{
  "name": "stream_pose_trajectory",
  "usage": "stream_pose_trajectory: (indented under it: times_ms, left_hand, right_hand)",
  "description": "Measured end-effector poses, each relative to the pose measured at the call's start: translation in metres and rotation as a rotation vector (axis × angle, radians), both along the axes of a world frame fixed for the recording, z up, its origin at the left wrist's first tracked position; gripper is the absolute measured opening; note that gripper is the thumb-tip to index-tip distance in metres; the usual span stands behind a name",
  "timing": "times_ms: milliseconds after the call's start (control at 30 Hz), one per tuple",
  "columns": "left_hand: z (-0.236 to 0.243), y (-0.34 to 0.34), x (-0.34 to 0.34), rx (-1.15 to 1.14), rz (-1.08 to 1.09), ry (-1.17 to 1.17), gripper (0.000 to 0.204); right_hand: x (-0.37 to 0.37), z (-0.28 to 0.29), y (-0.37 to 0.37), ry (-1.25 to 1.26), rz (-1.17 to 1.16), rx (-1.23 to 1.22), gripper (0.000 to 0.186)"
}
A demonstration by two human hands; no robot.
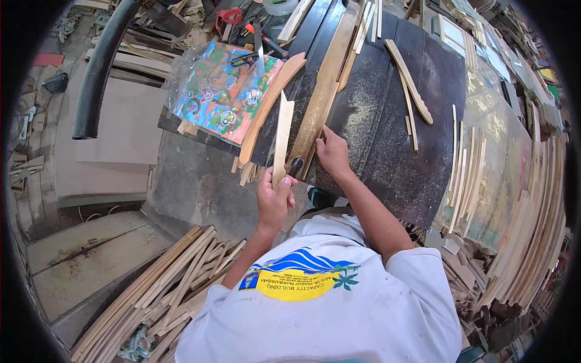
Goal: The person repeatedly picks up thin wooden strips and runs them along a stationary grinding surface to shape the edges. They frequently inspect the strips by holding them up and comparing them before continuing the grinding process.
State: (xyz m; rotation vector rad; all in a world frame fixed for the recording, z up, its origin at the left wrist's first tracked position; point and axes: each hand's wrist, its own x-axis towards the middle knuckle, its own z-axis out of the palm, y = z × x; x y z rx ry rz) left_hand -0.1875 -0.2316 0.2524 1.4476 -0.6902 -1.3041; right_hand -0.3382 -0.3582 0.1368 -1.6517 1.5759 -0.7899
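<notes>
My left hand (273, 199) is closed round a short pale wooden piece (282, 133) with a notched tip, held upright at the machine table's front edge. My right hand (333, 154) has its fingers curled on the right edge of a long brown wooden board (318, 103) lying along the dark table (381, 169), which is dusted with sawdust. A dark knob (296, 164) is at the board's near end. Left of it lie a curved orange-brown wooden piece (266, 115) and a colourful plastic-covered sheet (206, 85), with hand tools (259, 48) at the sheet's far edge.
Thin strips (466, 163) and a shaped slat (411, 85) lie on the right. Stacked boards (532, 218) stand further right. A heap of long strips (151, 290) fills the lower left. A thick black hose (88, 115) hangs at upper left.
</notes>
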Motion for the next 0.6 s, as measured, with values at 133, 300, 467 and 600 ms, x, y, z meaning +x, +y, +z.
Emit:
stream_pose_trajectory:
  times_ms: [133,300,467,600]
  left_hand:
    - [0.0,0.0,0.003,0.003,-0.027,-0.042,0.024]
    - [-0.002,0.002,0.005,-0.007,-0.048,-0.082,0.026]
    - [-0.003,-0.003,0.001,0.0,-0.055,-0.066,0.026]
    - [-0.003,-0.006,0.0,0.0,-0.073,-0.052,0.025]
  right_hand:
    - [0.001,-0.006,-0.013,0.005,-0.024,0.003,0.036]
    - [-0.002,0.003,-0.009,-0.107,-0.054,0.107,0.037]
    - [0.004,-0.017,0.0,-0.594,-0.289,0.388,0.036]
    - [-0.005,0.012,-0.006,-0.627,-0.177,0.592,0.032]
